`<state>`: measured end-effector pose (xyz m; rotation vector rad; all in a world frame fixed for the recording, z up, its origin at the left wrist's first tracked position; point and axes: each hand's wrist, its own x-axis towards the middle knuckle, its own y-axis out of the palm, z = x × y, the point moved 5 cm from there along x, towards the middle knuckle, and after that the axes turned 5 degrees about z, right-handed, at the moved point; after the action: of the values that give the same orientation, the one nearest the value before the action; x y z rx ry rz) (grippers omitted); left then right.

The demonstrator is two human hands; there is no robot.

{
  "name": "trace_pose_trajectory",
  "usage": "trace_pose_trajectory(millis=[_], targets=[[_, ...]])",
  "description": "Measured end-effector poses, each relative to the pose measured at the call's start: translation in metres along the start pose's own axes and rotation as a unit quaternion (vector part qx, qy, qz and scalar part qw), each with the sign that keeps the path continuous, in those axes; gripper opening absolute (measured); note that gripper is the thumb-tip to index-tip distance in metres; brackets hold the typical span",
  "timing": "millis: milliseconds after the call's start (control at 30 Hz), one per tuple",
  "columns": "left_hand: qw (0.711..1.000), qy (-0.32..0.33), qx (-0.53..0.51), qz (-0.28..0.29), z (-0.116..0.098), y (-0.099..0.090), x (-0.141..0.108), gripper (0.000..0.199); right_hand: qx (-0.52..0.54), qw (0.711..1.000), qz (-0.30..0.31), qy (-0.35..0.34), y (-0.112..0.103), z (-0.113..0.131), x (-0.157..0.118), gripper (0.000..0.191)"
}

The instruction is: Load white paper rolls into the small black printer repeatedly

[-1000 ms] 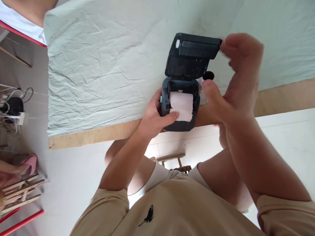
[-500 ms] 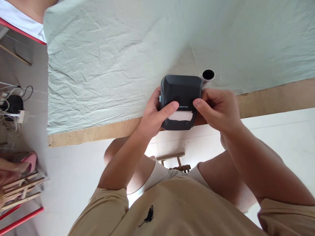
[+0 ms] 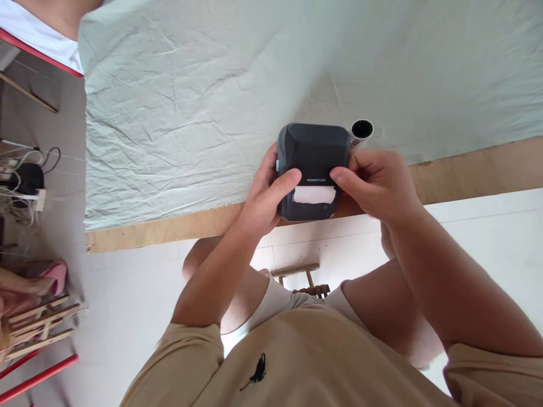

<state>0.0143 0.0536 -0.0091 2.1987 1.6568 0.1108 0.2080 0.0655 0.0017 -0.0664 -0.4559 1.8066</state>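
Note:
A dark grey label printer [image 3: 316, 150] is held between my two hands at the table's near edge, its lid lying flush with the front part. A white label strip [image 3: 314, 194] sticks out of the slot below the brand lettering. My left hand [image 3: 271, 192] grips the printer's left side, thumb on top. On the other side, my right hand [image 3: 377, 181] has its thumb on the lid's right corner; its other fingers are curled and partly hidden. Right behind that hand stands a white tube-shaped object [image 3: 362, 129] with a dark round end; whether the fingers touch it is hidden.
A wrinkled pale green cloth [image 3: 190, 113] covers the table, whose bare wooden edge [image 3: 169, 230] faces me. Another person's white garment [image 3: 42, 34] shows at the upper left. Cables [image 3: 21, 175] and a wooden rack [image 3: 40, 328] are at the left. A wooden stool [image 3: 299, 271] is below.
The printer's lid has come down flush; a gap showed at its front right before. My left thumb has shifted slightly left, uncovering the brand lettering.

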Motion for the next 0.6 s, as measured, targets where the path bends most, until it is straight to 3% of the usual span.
trace_pose_trajectory(millis=[167,367,467,600], targets=[[0.999,0.019,-0.037,-0.002,0.003,0.001,0.006,0.053,-0.015,0.999,-0.027,-0.039,-0.001,-0.007,-0.008,0.058],[0.997,-0.027,-0.058,-0.033,0.012,-0.001,0.009,0.056,-0.004,0.998,-0.024,-0.058,0.001,-0.003,-0.009,0.05],[0.997,-0.004,-0.064,-0.04,0.009,-0.002,0.008,0.047,0.008,0.998,-0.02,-0.061,0.003,-0.006,-0.01,0.048],[0.996,-0.009,-0.072,-0.043,0.008,-0.002,0.01,0.043,0.02,0.997,-0.06,-0.049,0.002,-0.009,-0.015,0.049]])
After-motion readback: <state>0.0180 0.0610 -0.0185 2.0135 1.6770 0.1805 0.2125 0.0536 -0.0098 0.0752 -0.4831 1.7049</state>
